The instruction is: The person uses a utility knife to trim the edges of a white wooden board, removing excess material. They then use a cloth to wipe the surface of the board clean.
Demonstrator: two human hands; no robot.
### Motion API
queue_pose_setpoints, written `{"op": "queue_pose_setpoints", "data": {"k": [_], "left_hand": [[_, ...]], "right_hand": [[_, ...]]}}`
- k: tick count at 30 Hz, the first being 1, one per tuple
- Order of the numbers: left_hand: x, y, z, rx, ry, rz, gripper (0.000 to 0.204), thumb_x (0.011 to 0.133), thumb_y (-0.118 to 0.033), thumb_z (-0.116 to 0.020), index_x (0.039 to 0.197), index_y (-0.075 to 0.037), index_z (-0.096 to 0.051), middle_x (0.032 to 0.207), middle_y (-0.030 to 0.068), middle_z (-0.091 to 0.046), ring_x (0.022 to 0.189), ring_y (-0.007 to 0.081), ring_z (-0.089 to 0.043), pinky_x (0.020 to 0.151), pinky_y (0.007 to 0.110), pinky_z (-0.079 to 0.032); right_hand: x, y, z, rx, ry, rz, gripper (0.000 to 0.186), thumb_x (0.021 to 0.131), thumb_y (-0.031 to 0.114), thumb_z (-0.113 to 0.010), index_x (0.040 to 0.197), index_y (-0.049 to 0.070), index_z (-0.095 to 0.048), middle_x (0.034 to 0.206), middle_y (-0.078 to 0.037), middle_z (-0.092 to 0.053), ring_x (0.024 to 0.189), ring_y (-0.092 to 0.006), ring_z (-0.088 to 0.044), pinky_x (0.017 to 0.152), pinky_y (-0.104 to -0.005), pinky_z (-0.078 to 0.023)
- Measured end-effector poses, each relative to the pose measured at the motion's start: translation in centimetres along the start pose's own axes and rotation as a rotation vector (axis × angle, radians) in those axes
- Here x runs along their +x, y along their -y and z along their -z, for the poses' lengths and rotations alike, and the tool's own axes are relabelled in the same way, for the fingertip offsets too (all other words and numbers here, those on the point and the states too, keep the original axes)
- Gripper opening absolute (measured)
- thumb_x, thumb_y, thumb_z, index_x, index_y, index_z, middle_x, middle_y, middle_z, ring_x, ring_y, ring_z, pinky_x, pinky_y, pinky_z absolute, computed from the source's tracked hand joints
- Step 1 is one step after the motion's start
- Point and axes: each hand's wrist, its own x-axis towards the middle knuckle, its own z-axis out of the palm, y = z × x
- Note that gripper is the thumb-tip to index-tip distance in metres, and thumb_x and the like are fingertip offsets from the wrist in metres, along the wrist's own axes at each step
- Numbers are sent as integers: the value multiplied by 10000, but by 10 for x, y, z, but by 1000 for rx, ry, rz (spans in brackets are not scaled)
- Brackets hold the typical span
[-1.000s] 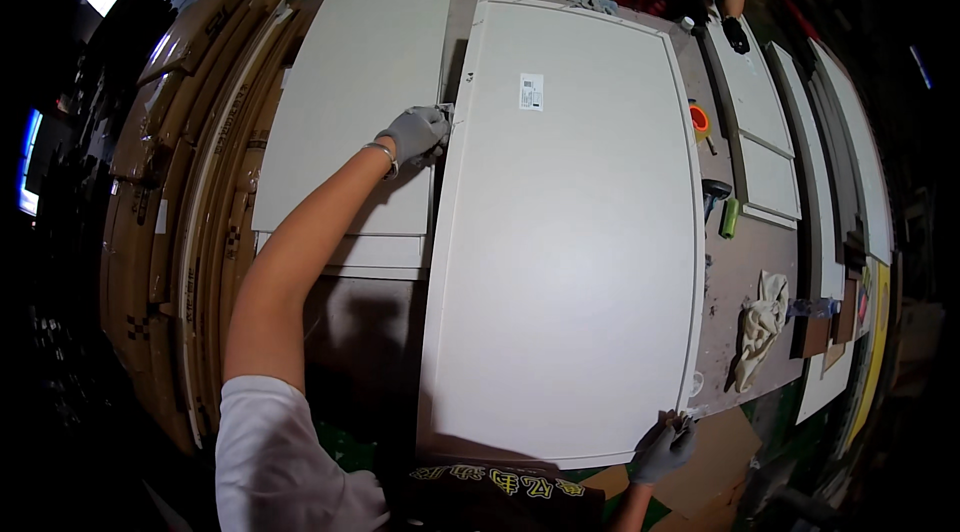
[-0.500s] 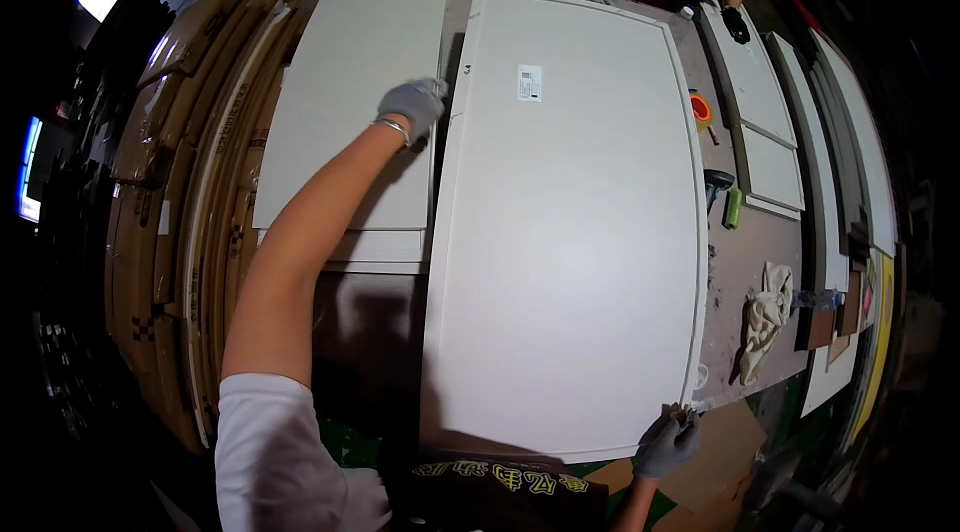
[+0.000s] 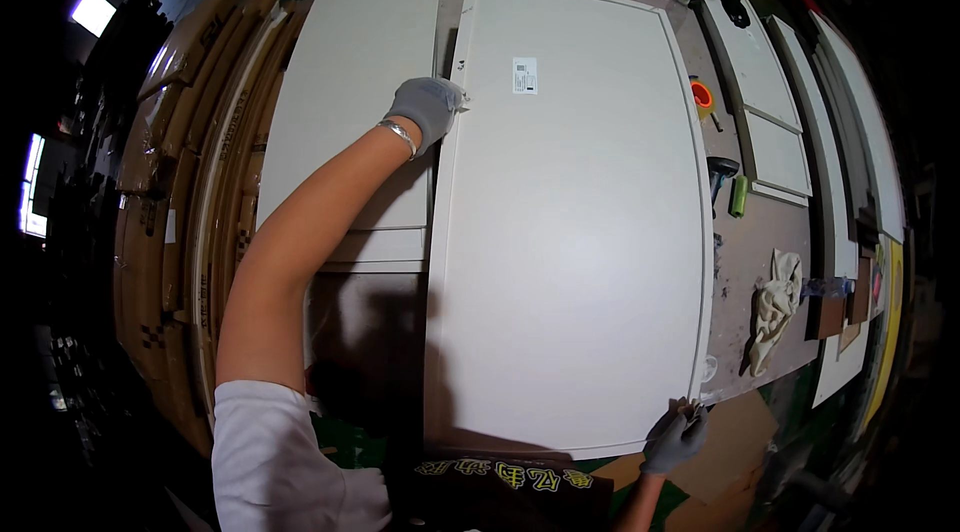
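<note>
A large white panel (image 3: 570,252) with a narrow raised border lies lengthwise before me, a white label (image 3: 525,76) near its far end. My left hand (image 3: 430,110), in a grey glove, is at the panel's left edge, fingers drawn together; whatever they hold is too small to make out. At the near right corner, my right hand (image 3: 675,440), also gloved in grey, pinches a small crumpled brown piece (image 3: 684,406) against or beside the edge. A second white panel (image 3: 350,92) lies to the left, partly behind my left arm.
Brown wrapped packages (image 3: 190,162) stand along the left. Right of the panel are an orange tape roll (image 3: 702,95), a black-handled tool (image 3: 720,172), a green object (image 3: 738,197) and a crumpled cloth (image 3: 776,312). Another person's black-gloved hand (image 3: 735,10) touches narrow boards (image 3: 755,62) at far right.
My left hand has moved right, from over the left panel to the edge of the large one. My right hand stays at the near corner. The view has shifted slightly.
</note>
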Motion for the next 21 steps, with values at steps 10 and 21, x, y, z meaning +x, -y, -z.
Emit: {"op": "queue_pose_setpoints", "data": {"k": [10,21], "left_hand": [[4,12,-14,-262,-177,41,296,867,-223,-533,1105,-74,-628,1148,153,-623,1041,323,-593,925,381,-472],[20,76,-40,-1054,-51,343,379,882,-401,-661,869,-23,-659,758,46,-638,585,123,-596,474,288,-513]], "right_hand": [[1,18,6,-309,27,116,196,848,0,-589,1032,-64,-610,924,-164,-647,825,-270,-606,743,-366,-489],[-1,25,1,-142,-8,11,248,812,-57,-543,1052,-75,-602,939,-162,-631,811,-242,-602,757,-343,-497]]}}
